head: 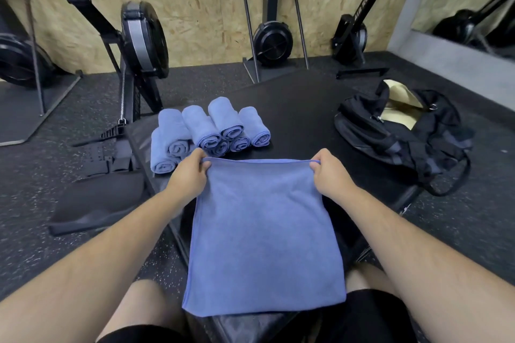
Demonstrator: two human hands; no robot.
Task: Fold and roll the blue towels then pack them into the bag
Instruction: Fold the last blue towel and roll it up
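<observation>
On the black tabletop (301, 120), left grip (189, 175) and right grip (331, 175) pinch far corners of the blue towel (262, 231) spread between them.

Towel (264, 234) — soft, matt cloth.

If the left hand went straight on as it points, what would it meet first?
Probably the pile of rolled blue cloth towels; the left hand, pinching a far corner of the flat blue towel, points at the nearest rolls, though depth is unclear.
</observation>
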